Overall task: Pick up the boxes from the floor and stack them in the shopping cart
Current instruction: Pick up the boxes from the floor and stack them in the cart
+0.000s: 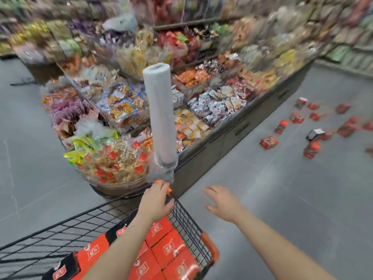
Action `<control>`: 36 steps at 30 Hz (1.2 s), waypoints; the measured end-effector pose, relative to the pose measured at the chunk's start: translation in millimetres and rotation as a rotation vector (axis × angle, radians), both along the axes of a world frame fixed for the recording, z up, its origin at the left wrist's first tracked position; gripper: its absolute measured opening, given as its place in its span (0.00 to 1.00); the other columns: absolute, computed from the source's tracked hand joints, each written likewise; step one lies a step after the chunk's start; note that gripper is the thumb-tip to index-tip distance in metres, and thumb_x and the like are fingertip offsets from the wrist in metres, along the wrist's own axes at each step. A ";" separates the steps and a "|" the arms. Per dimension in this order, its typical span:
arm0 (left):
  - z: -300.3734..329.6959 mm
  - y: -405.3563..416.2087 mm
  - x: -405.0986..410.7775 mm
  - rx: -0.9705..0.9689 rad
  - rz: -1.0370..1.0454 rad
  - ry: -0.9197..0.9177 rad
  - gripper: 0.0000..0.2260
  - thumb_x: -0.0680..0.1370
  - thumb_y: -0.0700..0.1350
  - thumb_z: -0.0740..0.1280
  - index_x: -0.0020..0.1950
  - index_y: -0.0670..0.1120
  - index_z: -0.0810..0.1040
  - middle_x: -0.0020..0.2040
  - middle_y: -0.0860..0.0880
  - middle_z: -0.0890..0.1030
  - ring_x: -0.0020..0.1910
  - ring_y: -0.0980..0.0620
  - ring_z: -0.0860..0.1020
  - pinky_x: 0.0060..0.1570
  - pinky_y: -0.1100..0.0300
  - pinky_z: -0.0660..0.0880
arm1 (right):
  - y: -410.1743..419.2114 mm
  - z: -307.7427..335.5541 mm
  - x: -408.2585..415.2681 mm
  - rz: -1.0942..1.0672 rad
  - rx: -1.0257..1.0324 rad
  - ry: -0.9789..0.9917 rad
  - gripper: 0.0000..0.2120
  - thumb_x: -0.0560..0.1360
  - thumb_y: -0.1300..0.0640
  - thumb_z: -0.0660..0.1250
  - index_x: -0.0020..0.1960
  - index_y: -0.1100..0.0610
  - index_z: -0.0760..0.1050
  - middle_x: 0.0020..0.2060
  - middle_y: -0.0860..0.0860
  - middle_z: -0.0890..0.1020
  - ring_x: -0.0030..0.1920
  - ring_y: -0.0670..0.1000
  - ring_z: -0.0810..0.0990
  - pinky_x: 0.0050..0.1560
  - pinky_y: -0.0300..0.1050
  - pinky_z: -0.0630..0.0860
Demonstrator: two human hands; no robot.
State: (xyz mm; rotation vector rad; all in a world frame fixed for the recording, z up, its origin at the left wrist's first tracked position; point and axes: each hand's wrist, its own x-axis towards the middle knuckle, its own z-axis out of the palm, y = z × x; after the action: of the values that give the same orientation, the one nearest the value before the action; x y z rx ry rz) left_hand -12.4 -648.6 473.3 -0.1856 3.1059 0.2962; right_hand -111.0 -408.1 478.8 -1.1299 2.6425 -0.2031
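Observation:
A black wire shopping cart (pixel 187 225) with orange corner guards fills the lower left. Several red-orange boxes (pixel 167 247) lie packed flat inside it. My left hand (pixel 156 201) grips the cart's far corner at the rim, fingers curled over the orange guard. My right hand (pixel 223 203) hovers over the bare floor to the right of the cart, fingers spread and holding nothing. Several small red boxes (pixel 268 142) lie scattered on the grey floor at the far right, well beyond both hands, some upright and some tipped over. The view is motion-blurred.
A long snack display bin (pixel 232 136) full of wrapped packets stands straight ahead, touching the cart's front. A roll of plastic bags (pixel 159 116) stands upright on a post at its near corner. Blurred shelves (pixel 347 51) line the far right. Grey floor runs between bin and shelves.

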 end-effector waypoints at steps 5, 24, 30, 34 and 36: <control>49.2 63.2 -77.3 0.048 -0.108 0.099 0.24 0.76 0.54 0.64 0.69 0.45 0.68 0.62 0.47 0.72 0.60 0.45 0.73 0.53 0.50 0.74 | 71.8 45.4 -43.3 -0.147 -0.094 0.160 0.28 0.76 0.49 0.62 0.74 0.51 0.61 0.72 0.51 0.66 0.71 0.53 0.64 0.71 0.45 0.56; 102.1 395.8 -344.4 0.164 -0.429 0.264 0.25 0.75 0.54 0.65 0.69 0.47 0.67 0.63 0.49 0.70 0.62 0.48 0.71 0.55 0.52 0.73 | 405.0 121.1 -232.3 -0.625 -0.277 0.268 0.26 0.75 0.51 0.64 0.72 0.53 0.64 0.68 0.50 0.69 0.68 0.53 0.68 0.65 0.50 0.68; 85.8 452.6 -421.6 0.165 -0.532 0.216 0.29 0.71 0.61 0.55 0.66 0.47 0.69 0.60 0.49 0.72 0.59 0.48 0.73 0.54 0.55 0.72 | 470.8 100.7 -283.0 -0.766 -0.278 0.239 0.26 0.76 0.50 0.63 0.72 0.53 0.64 0.67 0.49 0.69 0.67 0.52 0.69 0.64 0.47 0.68; 75.4 477.2 -490.9 0.212 -0.572 0.195 0.25 0.73 0.56 0.63 0.66 0.46 0.69 0.59 0.48 0.72 0.59 0.47 0.73 0.53 0.53 0.72 | 499.1 89.4 -337.3 -0.848 -0.277 0.231 0.25 0.76 0.51 0.63 0.72 0.54 0.64 0.67 0.49 0.70 0.66 0.51 0.70 0.63 0.45 0.68; 72.4 487.3 -533.4 0.225 -0.600 0.183 0.22 0.73 0.54 0.64 0.65 0.47 0.70 0.58 0.49 0.73 0.59 0.47 0.73 0.52 0.54 0.73 | 509.6 86.1 -370.1 -0.888 -0.285 0.230 0.25 0.76 0.51 0.63 0.72 0.54 0.65 0.66 0.49 0.71 0.66 0.52 0.70 0.62 0.44 0.67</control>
State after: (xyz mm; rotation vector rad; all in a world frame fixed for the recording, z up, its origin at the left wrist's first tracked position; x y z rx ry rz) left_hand -545.8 -161.3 545.7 0.7972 3.0673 0.6555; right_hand -481.1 101.5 564.9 0.0587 3.2126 -0.6536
